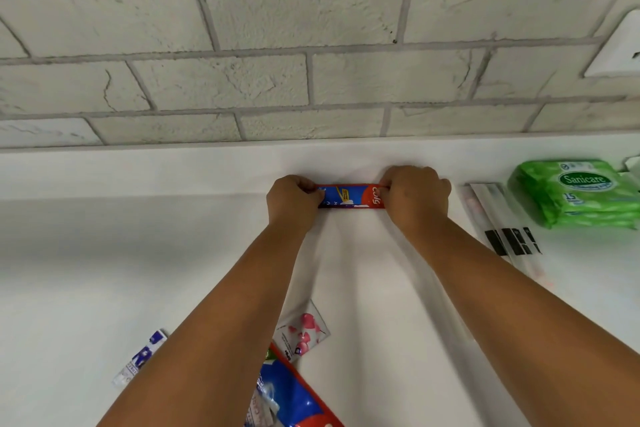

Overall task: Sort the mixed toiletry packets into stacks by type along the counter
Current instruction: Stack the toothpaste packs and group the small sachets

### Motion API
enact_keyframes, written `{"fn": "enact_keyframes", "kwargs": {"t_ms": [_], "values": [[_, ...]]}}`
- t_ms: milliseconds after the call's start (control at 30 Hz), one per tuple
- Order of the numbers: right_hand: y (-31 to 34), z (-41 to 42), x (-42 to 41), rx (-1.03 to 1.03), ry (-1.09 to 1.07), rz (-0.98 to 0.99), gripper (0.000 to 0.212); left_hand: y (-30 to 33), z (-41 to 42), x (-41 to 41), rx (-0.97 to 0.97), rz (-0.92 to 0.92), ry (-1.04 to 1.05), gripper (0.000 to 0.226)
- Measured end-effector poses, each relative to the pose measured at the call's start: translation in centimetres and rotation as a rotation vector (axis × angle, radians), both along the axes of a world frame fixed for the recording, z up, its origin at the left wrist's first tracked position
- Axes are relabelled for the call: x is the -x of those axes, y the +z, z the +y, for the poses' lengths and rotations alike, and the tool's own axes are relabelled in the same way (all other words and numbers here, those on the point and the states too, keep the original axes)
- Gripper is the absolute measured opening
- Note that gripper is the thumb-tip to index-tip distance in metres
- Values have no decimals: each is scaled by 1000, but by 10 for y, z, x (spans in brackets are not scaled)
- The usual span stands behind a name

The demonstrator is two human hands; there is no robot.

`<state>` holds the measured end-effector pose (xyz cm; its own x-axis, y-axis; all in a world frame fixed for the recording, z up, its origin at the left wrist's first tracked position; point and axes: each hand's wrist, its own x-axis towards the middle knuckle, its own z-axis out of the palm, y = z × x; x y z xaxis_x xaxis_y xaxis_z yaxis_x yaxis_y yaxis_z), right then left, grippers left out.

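A red and blue toothpaste packet (pixel 349 196) lies far out on the white counter (pixel 138 253), near the brick wall. My left hand (pixel 292 199) grips its left end and my right hand (pixel 415 192) grips its right end, fingers curled over the packet's edges. At the right lie green wet-wipe packs (pixel 578 192) stacked together and, beside them, several clear long sachets with black labels (pixel 502 225). Close to me, a pink-hearted white sachet (pixel 303 331), a red and blue toothpaste packet (pixel 291 399) and a small purple and white sachet (pixel 140 359) lie loose, partly hidden by my left forearm.
A grey-white brick wall (pixel 311 45) rises behind the counter, with a white wall plate (pixel 620 48) at the upper right. A white object's edge (pixel 632 163) shows at the far right behind the wipes.
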<state>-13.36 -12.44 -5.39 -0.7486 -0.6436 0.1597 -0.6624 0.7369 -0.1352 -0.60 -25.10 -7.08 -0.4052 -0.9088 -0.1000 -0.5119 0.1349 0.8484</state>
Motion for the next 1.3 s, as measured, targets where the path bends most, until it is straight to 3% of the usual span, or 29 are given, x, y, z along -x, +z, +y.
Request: {"fn": "enact_keyframes", "kwargs": {"t_ms": [167, 300, 600, 700, 800, 1033, 1300], "values": [[6, 3, -8, -34, 12, 20, 21, 4, 1, -3, 0, -14, -7, 15], [16, 12, -21, 65, 65, 36, 21, 19, 5, -20, 47, -17, -4, 21], [41, 59, -123, 423, 232, -435, 24, 52, 62, -111, 91, -20, -128, 18], [41, 83, -165, 396, 208, -571, 25, 48, 80, -147, 108, -66, -186, 16], [33, 106, -196, 338, 206, -581, 22, 38, 94, -176, 147, -156, -213, 17], [7, 139, -241, 197, 203, -565, 38, 18, 124, -207, 250, -489, -272, 62], [-4, 149, -257, 163, 203, -491, 48, 20, 141, -209, 305, -512, -234, 59]]}}
